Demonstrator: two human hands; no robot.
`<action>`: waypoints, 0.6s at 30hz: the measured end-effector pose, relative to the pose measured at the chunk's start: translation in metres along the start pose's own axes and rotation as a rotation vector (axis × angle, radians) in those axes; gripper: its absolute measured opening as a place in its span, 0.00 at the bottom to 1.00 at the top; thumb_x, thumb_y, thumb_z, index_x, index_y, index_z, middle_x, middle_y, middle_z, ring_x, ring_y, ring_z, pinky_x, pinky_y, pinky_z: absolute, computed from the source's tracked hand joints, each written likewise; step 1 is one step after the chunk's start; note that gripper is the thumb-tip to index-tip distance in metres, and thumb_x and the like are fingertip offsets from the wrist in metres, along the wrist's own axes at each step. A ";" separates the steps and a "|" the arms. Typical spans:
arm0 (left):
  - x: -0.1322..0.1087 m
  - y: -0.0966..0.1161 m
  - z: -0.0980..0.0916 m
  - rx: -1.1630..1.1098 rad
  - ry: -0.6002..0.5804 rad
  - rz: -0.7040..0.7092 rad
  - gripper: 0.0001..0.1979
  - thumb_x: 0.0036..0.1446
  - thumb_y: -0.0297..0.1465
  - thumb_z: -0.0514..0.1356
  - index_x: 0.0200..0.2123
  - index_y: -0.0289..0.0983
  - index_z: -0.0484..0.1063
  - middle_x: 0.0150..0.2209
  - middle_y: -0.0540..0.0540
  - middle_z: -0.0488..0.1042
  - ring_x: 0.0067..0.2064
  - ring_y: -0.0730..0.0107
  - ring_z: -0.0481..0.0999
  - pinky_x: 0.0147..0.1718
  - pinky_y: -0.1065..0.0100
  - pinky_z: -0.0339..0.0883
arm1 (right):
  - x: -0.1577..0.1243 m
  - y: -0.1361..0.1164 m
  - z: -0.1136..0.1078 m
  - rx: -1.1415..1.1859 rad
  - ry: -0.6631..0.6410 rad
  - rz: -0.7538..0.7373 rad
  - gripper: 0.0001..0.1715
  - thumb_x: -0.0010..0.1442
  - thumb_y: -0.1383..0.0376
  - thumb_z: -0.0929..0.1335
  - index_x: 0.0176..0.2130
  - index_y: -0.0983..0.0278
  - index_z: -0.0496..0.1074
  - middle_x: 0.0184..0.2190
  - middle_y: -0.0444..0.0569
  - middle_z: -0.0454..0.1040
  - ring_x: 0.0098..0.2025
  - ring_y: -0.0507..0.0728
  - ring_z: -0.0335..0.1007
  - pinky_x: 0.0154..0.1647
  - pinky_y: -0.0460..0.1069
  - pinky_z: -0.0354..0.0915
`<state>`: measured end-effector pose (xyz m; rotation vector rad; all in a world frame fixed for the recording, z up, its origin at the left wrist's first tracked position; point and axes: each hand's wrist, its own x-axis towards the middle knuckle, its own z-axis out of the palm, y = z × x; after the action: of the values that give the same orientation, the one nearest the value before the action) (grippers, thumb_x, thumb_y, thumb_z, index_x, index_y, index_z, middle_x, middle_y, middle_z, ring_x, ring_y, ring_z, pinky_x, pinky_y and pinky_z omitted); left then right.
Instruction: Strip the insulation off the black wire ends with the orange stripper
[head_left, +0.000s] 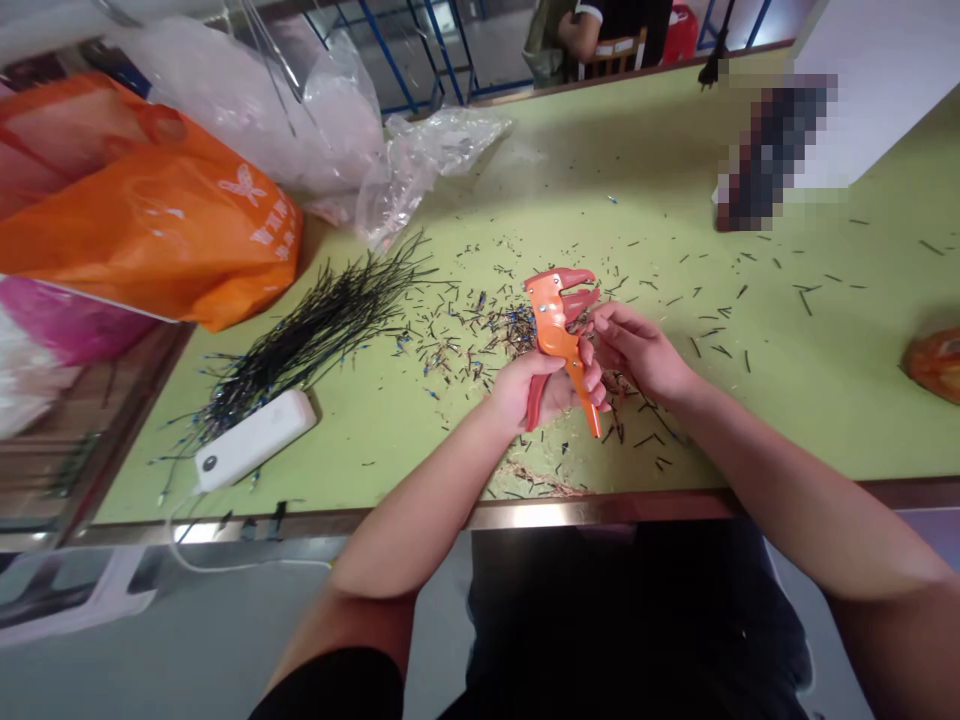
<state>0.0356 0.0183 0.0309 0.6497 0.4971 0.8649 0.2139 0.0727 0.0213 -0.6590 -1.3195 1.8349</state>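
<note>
Orange wire strippers (553,330) are sitting in the left hand (536,392), which is clamped round the lower grips, with the head of the tool pointing up over the table. Right hand (637,350) is right up against it, fingers (600,335) curled by the jaws, and on my feed I honestly can't tell if they're pinching a wire or just touching the tool. So the hands are basically together. All around them on the green table (750,200) there's a mess of cut wire bits (465,335), and off to the left a bundle of black wires (315,340) lies beside a white power bank (253,440). Orange plastic bag (165,220) and clear plastic bag (300,120) are piled past that.
</note>
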 end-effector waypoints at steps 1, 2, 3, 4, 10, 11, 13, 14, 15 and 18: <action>0.000 -0.001 0.000 0.007 -0.011 -0.006 0.20 0.47 0.44 0.68 0.38 0.39 0.70 0.30 0.45 0.73 0.39 0.55 0.80 0.42 0.53 0.76 | -0.001 0.000 0.001 0.018 -0.027 0.017 0.20 0.66 0.48 0.73 0.41 0.60 0.70 0.24 0.38 0.71 0.20 0.49 0.64 0.18 0.46 0.60; 0.000 -0.001 0.000 0.011 -0.020 -0.009 0.20 0.47 0.44 0.68 0.38 0.39 0.70 0.31 0.45 0.73 0.39 0.55 0.81 0.42 0.53 0.76 | -0.001 -0.001 0.002 0.034 -0.054 0.032 0.19 0.67 0.49 0.73 0.41 0.60 0.68 0.26 0.39 0.73 0.21 0.50 0.68 0.19 0.46 0.63; 0.000 -0.002 0.000 0.016 -0.026 -0.013 0.20 0.47 0.44 0.69 0.38 0.39 0.70 0.31 0.45 0.73 0.39 0.55 0.81 0.42 0.53 0.76 | -0.002 -0.001 0.003 0.048 -0.081 0.042 0.18 0.68 0.50 0.72 0.41 0.60 0.67 0.27 0.39 0.75 0.21 0.51 0.70 0.19 0.47 0.66; 0.000 -0.002 -0.001 0.022 -0.029 -0.019 0.20 0.47 0.44 0.69 0.38 0.39 0.70 0.30 0.45 0.73 0.39 0.55 0.81 0.42 0.53 0.76 | -0.003 -0.002 0.004 0.060 -0.106 0.047 0.18 0.69 0.50 0.72 0.41 0.60 0.67 0.27 0.39 0.75 0.21 0.51 0.72 0.19 0.48 0.68; 0.001 -0.005 -0.001 0.021 -0.042 0.008 0.17 0.49 0.42 0.70 0.36 0.38 0.72 0.29 0.47 0.72 0.34 0.61 0.78 0.42 0.55 0.76 | -0.003 -0.001 0.002 0.009 -0.089 0.018 0.16 0.69 0.51 0.71 0.41 0.60 0.68 0.27 0.40 0.75 0.22 0.51 0.72 0.20 0.48 0.69; 0.002 -0.005 -0.001 0.020 -0.044 0.020 0.16 0.50 0.42 0.70 0.36 0.38 0.72 0.29 0.47 0.72 0.33 0.63 0.78 0.41 0.55 0.76 | -0.002 0.000 0.001 -0.013 -0.063 0.009 0.16 0.69 0.51 0.72 0.41 0.60 0.69 0.27 0.40 0.74 0.23 0.51 0.72 0.21 0.47 0.68; 0.003 -0.007 -0.001 0.022 -0.039 0.031 0.14 0.52 0.40 0.69 0.35 0.37 0.73 0.29 0.48 0.72 0.31 0.65 0.76 0.40 0.56 0.76 | -0.002 0.001 0.000 -0.068 -0.024 -0.014 0.17 0.68 0.50 0.72 0.40 0.60 0.71 0.27 0.41 0.74 0.25 0.51 0.71 0.23 0.47 0.67; 0.003 -0.007 -0.001 0.023 -0.036 0.032 0.14 0.52 0.40 0.69 0.35 0.37 0.73 0.29 0.48 0.72 0.31 0.66 0.76 0.40 0.57 0.76 | -0.001 0.002 -0.001 -0.097 -0.013 -0.030 0.17 0.68 0.49 0.72 0.41 0.60 0.72 0.27 0.41 0.74 0.26 0.51 0.71 0.24 0.47 0.67; 0.004 -0.008 -0.001 0.025 -0.031 0.029 0.14 0.52 0.40 0.69 0.34 0.37 0.72 0.28 0.48 0.72 0.30 0.66 0.76 0.39 0.58 0.76 | -0.001 0.003 -0.002 -0.126 -0.002 -0.048 0.18 0.68 0.49 0.72 0.41 0.60 0.73 0.28 0.41 0.74 0.27 0.51 0.71 0.26 0.47 0.67; 0.005 -0.009 -0.001 0.038 -0.024 0.025 0.15 0.52 0.41 0.69 0.32 0.38 0.70 0.25 0.50 0.70 0.28 0.68 0.74 0.34 0.61 0.76 | 0.001 0.005 -0.002 -0.190 0.003 -0.107 0.18 0.68 0.48 0.72 0.40 0.60 0.74 0.30 0.43 0.75 0.30 0.52 0.71 0.30 0.48 0.69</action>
<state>0.0426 0.0183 0.0235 0.7012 0.4859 0.8717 0.2134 0.0740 0.0162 -0.6756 -1.5112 1.6358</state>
